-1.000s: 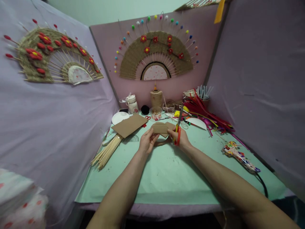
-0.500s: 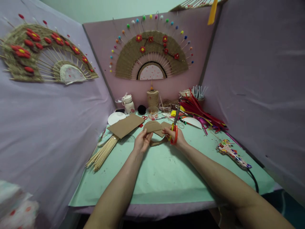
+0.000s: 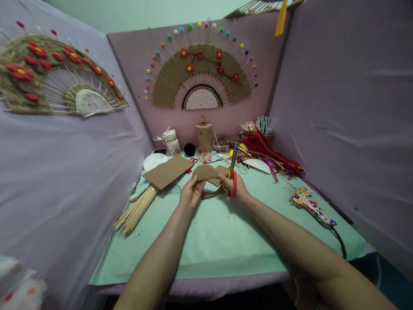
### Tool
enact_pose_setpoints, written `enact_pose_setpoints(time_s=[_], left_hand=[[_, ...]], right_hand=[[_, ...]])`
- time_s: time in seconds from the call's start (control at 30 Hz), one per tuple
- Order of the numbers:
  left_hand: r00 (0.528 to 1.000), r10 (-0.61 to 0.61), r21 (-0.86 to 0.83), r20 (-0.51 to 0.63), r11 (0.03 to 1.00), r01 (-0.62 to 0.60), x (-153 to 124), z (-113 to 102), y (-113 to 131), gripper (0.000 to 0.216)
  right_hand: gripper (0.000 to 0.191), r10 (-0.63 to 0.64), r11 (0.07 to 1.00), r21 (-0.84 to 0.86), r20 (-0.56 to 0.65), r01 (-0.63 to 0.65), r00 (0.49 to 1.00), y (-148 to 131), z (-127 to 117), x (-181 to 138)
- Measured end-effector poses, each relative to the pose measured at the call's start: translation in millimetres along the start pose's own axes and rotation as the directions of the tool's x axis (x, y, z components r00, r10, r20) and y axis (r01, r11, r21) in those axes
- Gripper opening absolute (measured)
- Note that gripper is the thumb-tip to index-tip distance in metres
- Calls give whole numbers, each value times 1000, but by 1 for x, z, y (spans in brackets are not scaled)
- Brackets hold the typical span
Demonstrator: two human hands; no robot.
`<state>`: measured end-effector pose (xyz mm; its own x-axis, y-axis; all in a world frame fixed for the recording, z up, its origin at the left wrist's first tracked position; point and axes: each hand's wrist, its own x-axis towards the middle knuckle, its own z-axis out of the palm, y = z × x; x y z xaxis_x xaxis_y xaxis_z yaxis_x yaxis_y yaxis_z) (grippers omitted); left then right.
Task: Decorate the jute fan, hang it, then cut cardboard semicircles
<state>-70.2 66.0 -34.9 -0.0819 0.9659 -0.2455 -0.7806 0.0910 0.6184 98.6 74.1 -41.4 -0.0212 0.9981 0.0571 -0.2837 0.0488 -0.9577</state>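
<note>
My left hand (image 3: 191, 192) grips the left end of a half-round piece of cardboard (image 3: 205, 172), held just above the table. My right hand (image 3: 235, 186) has the other end between its fingertips, with orange-and-yellow-handled scissors (image 3: 232, 183) hooked on the same hand, blades pointing up and away. Behind the half-round lies another cardboard scrap (image 3: 213, 182). A curved cardboard offcut (image 3: 211, 193) rests under my hands. To the left, a flat cardboard sheet (image 3: 168, 171) lies partly over a bundle of thin wooden sticks (image 3: 137, 211).
A glue gun (image 3: 312, 207) with a cord lies at the right. Along the back stand a white bottle (image 3: 171, 142), a twine spool (image 3: 204, 134) and red pipe cleaners (image 3: 267, 148). A decorated fan (image 3: 201, 77) hangs on the back partition.
My right fingers have come onto the right end of the half-round cardboard. The whole view has shifted slightly, and the scissors stay in my right hand.
</note>
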Motion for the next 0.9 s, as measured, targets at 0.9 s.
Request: enact_pose_setpoints(time_s=[0.9], left_hand=[[998,-11,-12,58,1000,12,-5,1,-4,18]], right_hand=[[45,0,997,-76,-47,-4,999,9,2,4]])
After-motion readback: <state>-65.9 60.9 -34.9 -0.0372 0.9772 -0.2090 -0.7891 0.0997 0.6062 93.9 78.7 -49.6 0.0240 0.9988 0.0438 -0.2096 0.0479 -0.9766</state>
